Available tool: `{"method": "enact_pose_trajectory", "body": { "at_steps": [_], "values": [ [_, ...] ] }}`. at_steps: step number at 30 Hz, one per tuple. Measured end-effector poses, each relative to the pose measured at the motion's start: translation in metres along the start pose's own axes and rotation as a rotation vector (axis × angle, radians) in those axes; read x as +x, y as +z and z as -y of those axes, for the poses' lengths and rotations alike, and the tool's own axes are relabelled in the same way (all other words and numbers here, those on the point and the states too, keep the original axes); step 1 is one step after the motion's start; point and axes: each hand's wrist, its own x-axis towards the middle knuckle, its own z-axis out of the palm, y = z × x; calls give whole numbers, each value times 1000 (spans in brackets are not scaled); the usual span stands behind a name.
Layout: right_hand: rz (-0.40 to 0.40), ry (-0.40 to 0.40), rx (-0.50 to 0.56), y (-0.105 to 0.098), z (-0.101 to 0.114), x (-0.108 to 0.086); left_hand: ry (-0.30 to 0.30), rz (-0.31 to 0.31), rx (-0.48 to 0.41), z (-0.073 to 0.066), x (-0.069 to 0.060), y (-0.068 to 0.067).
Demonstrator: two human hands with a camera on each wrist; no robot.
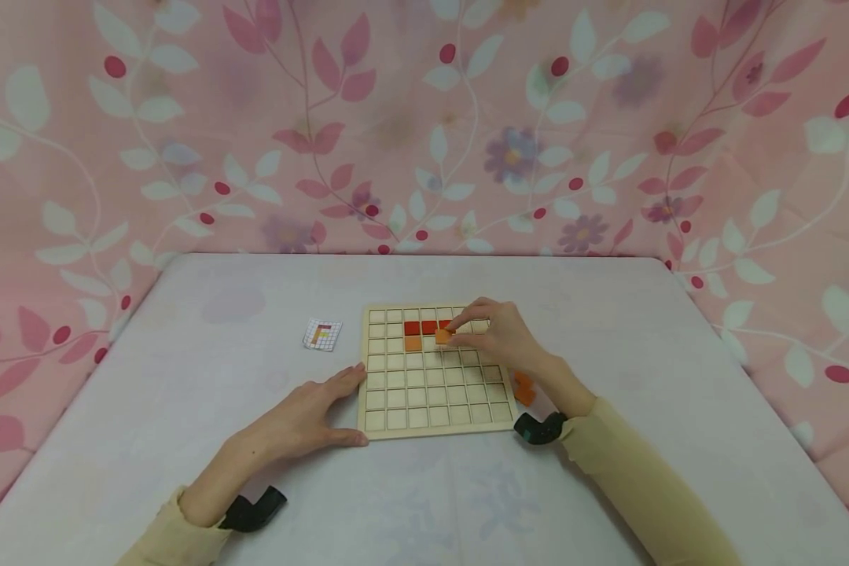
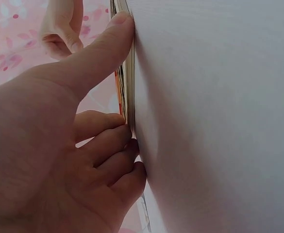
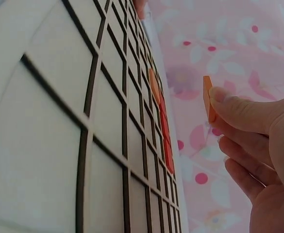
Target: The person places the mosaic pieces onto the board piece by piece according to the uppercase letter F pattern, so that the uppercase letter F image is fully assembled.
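A wooden grid board (image 1: 395, 398) lies flat on the table. Three red tiles (image 1: 428, 326) sit side by side in an upper row, and one orange tile (image 1: 413, 343) fills a square below the leftmost. Between thumb and fingertips, my right hand (image 1: 501, 336) pinches another orange tile (image 3: 207, 98), raised above the board in the right wrist view. My left hand (image 1: 303, 417) touches the board's left side; its thumb (image 2: 113, 41) rests at the near corner and its fingers (image 2: 108, 143) lie against the edge.
Loose orange tiles (image 1: 524, 388) lie by the board's right edge, partly hidden by the right wrist. A small card (image 1: 321, 335) with a coloured grid pattern lies left of the board. Floral cloth (image 1: 424, 141) hangs behind the white-covered table (image 1: 240, 306).
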Motion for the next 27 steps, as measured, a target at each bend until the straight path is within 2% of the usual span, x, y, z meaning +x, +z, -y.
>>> {"method": "enact_pose_trajectory", "body": {
  "at_steps": [8, 15, 21, 27],
  "values": [
    [24, -47, -8, 23, 12, 6, 36, -4, 3, 3, 1, 0],
    [69, 16, -29, 40, 9, 3, 35, 3, 6, 4, 0, 0],
    [70, -42, -86, 48, 6, 3, 33, 2, 3, 3, 0, 0],
    [71, -43, -131, 52, 3, 2, 37, 0, 5, 5, 0, 0]
  ]
}}
